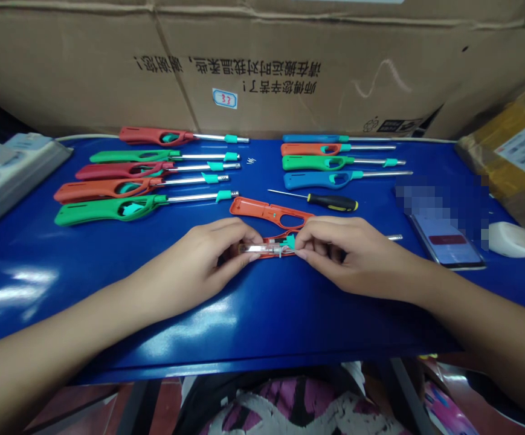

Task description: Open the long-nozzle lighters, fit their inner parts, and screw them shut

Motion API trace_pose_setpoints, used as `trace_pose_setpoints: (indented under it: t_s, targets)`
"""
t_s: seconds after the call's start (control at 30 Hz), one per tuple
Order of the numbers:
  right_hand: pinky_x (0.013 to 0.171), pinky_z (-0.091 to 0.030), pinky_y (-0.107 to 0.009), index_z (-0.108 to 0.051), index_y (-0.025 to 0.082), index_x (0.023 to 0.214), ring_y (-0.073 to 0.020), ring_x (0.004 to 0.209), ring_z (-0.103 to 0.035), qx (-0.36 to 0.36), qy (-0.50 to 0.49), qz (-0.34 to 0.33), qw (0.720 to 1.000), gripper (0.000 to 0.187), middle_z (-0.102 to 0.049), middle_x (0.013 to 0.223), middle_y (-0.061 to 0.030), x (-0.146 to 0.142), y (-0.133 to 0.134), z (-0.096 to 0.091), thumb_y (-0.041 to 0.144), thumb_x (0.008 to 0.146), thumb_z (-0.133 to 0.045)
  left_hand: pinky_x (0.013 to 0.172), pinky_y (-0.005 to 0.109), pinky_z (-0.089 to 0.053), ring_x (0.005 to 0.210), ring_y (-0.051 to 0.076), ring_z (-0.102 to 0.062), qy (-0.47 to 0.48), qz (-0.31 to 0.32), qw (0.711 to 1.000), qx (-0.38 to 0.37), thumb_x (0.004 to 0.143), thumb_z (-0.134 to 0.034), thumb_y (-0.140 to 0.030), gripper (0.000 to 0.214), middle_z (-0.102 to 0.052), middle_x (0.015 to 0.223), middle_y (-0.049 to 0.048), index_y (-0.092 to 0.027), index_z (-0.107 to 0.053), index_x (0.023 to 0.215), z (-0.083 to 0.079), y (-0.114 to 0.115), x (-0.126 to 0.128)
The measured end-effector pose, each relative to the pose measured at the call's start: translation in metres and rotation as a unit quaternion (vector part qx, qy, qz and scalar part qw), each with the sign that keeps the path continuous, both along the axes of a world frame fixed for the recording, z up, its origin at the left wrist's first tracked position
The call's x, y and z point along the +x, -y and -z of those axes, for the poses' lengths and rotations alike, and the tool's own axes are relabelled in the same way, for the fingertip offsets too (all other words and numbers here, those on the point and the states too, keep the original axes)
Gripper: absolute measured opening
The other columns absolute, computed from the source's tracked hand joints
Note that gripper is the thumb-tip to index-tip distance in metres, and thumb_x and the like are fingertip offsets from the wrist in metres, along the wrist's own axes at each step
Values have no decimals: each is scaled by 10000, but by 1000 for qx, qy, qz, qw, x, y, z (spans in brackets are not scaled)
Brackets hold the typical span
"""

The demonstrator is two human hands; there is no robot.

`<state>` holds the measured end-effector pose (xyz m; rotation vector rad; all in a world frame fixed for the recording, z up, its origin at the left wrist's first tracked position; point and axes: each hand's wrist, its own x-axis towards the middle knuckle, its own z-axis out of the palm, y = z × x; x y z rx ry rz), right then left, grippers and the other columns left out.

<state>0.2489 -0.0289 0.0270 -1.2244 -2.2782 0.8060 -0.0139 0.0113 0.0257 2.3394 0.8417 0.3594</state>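
My left hand (212,251) is closed, thumb and fingertips pinching a clear fuel tank (260,248) that lies over an opened orange lighter half. My right hand (353,251) is closed at the other end of it, fingertips by a teal trigger piece (290,242) and thin parts beside it. Beyond my right fingers the tip of a metal tube (396,237) shows; the rest of it is covered by the hand. The other orange shell half (255,208) lies just behind my hands, its inside facing up.
Several long-nosed lighters (130,188) lie in a row at left, more lighters (316,179) at back right. A screwdriver (332,202), tiny screws (251,160), a phone (447,238) and a white mouse (513,239) rest on the blue table (185,338). A cardboard box (108,72) stands behind.
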Motion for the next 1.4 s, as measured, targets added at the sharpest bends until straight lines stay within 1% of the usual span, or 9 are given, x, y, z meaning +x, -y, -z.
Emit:
trace_pose_setpoints:
  t_s: [0.33, 0.73, 0.83, 1.03, 1.4]
  targets:
    - [563, -398, -197, -636, 180, 882, -60, 599, -496, 11, -6, -1, 1000, 87, -558, 715, 49, 0, 1, 1, 161, 955, -593, 707, 210, -475, 822, 115, -623, 7, -1, 1000, -1, 1009, -575, -283, 175, -696, 1020, 7, -193, -678, 1118, 1, -1, 1]
    - [553, -394, -184, -642, 171, 880, -49, 592, -489, 9, -3, -5, 1000, 87, -564, 732, 48, 1, 1, 1, 152, 948, -592, 704, 217, -484, 813, 121, -625, 6, -3, 1000, -1, 1008, -578, -298, 182, -697, 1001, 8, -198, -682, 1119, 1, 0, 0]
    - [559, -394, -182, -642, 172, 878, -50, 600, -494, 11, 4, -5, 1000, 86, -568, 726, 49, 1, 0, 1, 136, 940, -594, 716, 216, -487, 830, 120, -631, 7, -3, 1000, 2, 1009, -578, -294, 182, -697, 1013, 7, -199, -680, 1126, 2, -1, 0]
    - [570, -403, -191, -638, 177, 885, -58, 608, -502, 10, -2, -5, 1000, 88, -573, 727, 47, 1, 0, 1, 163, 957, -590, 688, 221, -480, 784, 117, -617, 5, -2, 1000, 5, 1006, -582, -297, 183, -692, 986, 1, -208, -678, 1133, 3, -1, 0]
    - [575, -399, -191, -636, 175, 882, -59, 613, -504, 3, 7, -3, 1000, 90, -575, 721, 47, 1, -1, 1, 162, 957, -588, 685, 216, -474, 778, 112, -609, 5, -2, 1000, 1, 1006, -584, -301, 177, -689, 987, -3, -214, -678, 1128, 2, -1, 1]
